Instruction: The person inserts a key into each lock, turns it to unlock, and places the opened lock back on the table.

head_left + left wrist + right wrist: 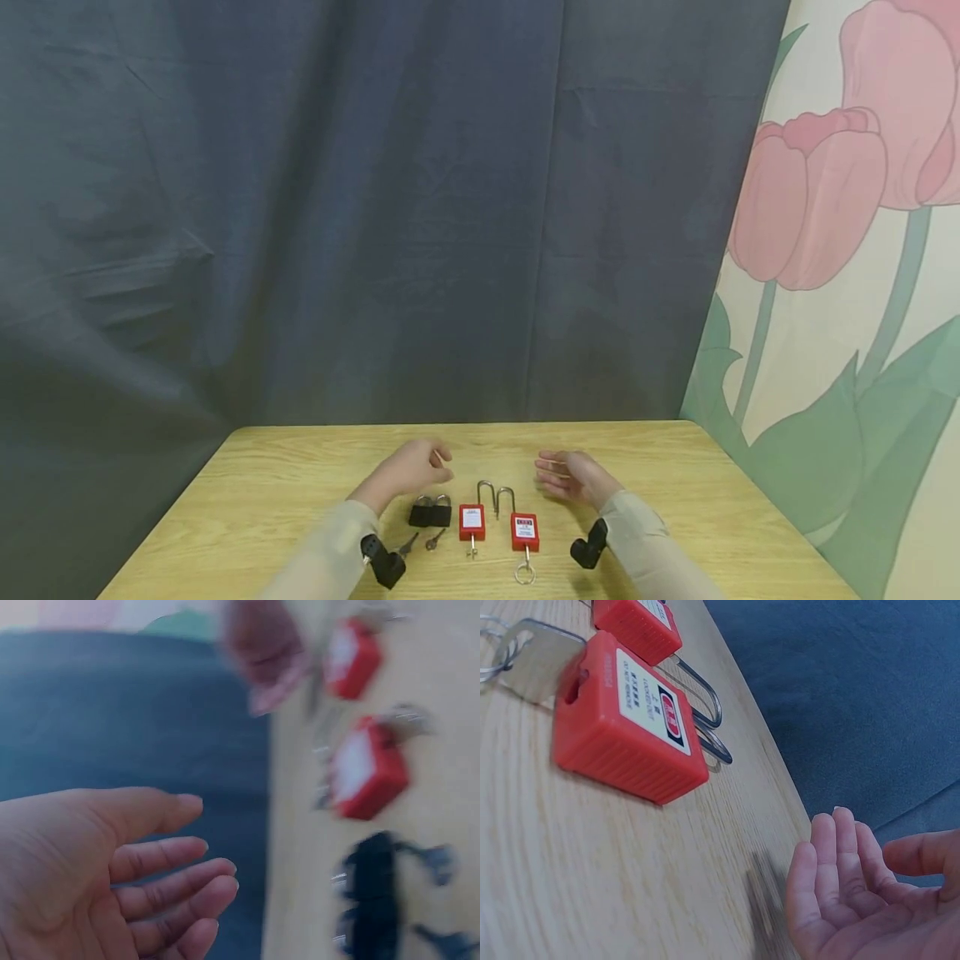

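Two red padlocks, a left one (472, 522) and a right one (525, 532), lie on the table with white labels up. Their long steel shackles are swung open toward each other, and a key sits in the bottom of each; the right key (540, 656) carries a ring. Left of them are two black padlocks (431, 514) side by side. My left hand (412, 467) is held above the table behind the black padlocks, fingers loosely bent and holding nothing. Beyond the right red padlock, my right hand (567, 477) hovers palm inward, fingers relaxed, touching nothing.
Two loose keys, one (435, 540) nearer the red padlocks and another (408, 546) beside the left wrist camera, lie before the black padlocks. The wooden table (300, 467) ends at a dark curtain (420, 250). A tulip-painted wall (840, 333) stands right.
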`<state>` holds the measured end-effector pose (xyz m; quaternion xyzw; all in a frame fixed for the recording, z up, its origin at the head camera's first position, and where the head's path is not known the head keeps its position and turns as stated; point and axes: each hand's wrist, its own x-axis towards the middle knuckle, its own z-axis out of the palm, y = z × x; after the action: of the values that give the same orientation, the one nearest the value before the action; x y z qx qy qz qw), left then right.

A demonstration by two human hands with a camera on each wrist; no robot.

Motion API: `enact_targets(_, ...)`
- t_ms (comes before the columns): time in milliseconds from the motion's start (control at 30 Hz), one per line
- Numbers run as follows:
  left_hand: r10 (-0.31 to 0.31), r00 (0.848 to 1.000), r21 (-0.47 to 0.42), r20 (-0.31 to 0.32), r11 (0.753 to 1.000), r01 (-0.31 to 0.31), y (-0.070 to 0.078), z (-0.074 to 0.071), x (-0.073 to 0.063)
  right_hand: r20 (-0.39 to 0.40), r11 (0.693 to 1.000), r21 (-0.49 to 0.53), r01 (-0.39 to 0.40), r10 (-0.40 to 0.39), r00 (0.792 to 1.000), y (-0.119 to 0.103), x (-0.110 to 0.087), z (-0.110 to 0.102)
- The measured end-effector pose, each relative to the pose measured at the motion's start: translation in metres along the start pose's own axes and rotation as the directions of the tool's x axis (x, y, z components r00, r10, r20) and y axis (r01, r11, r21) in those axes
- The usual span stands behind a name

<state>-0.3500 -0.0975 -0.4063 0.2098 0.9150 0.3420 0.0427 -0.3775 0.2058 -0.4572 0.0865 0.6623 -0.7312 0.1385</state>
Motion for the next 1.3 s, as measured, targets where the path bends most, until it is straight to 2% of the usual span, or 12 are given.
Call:
enact_targets(167, -0.128, 0.984, -0.191, -0.12, 0.976, 0.104, -0.014, -0.031, -0.007, -0.009, 1.0, 0.001, 0.006, -0.006, 1.0, 0.001, 0.0, 0.0)
enact_targets(333, -0.23, 0.963, -0.22, -0.141, 0.956, 0.196, -0.035, -0.042, -0.015, -0.019, 1.0, -0.006, 0.001, -0.001, 1.0, 0.003, 0.002, 0.001)
enact_targets(633, -0.308, 0.947, -0.199, -0.093, 0.937, 0.286, -0.074, -0.024, -0.026, -0.007, 1.0, -0.015, 0.008, -0.008, 1.0, 0.002, 0.0, 0.006)
enact_targets(733, -0.329, 0.94, -0.211, -0.088, 0.929, 0.305, -0.078, -0.02, -0.028, -0.043, 0.993, -0.107, 0.055, -0.06, 0.997, -0.002, -0.002, 0.013)
enact_targets(800, -0.335, 0.938, -0.214, -0.09, 0.926, 0.31, -0.078, -0.019, -0.03, -0.076, 0.975, -0.2, 0.101, -0.118, 0.99, -0.007, -0.004, 0.021)
enact_targets(900, -0.337, 0.937, -0.216, -0.094, 0.926, 0.311, -0.076, -0.019, -0.031, -0.078, 0.915, -0.351, 0.198, -0.239, 0.968, -0.016, -0.008, 0.042)
enact_targets(967, -0.334, 0.938, -0.216, -0.096, 0.927, 0.308, -0.075, -0.019, -0.031, -0.01, 0.839, -0.459, 0.292, -0.334, 0.943, -0.021, -0.013, 0.061)
enact_targets(1033, -0.329, 0.94, -0.217, -0.088, 0.927, 0.305, -0.075, -0.019, -0.031, 0.112, 0.717, -0.575, 0.394, -0.408, 0.906, -0.024, -0.021, 0.083)
enact_targets(1067, -0.327, 0.941, -0.22, -0.083, 0.927, 0.302, -0.075, -0.018, -0.031, 0.19, 0.634, -0.634, 0.443, -0.428, 0.884, -0.024, -0.026, 0.093)
enact_targets(1100, -0.324, 0.943, -0.224, -0.078, 0.927, 0.3, -0.075, -0.017, -0.031, 0.273, 0.539, -0.686, 0.489, -0.432, 0.859, -0.024, -0.031, 0.103)
enact_targets(1200, -0.319, 0.946, -0.232, -0.064, 0.926, 0.297, -0.074, -0.015, -0.031, 0.506, 0.209, -0.774, 0.598, -0.364, 0.782, -0.02, -0.044, 0.131)
enact_targets(1300, -0.317, 0.946, -0.226, -0.066, 0.928, 0.296, -0.072, -0.015, -0.031, 0.645, -0.108, -0.76, 0.641, -0.249, 0.723, -0.013, -0.05, 0.152)
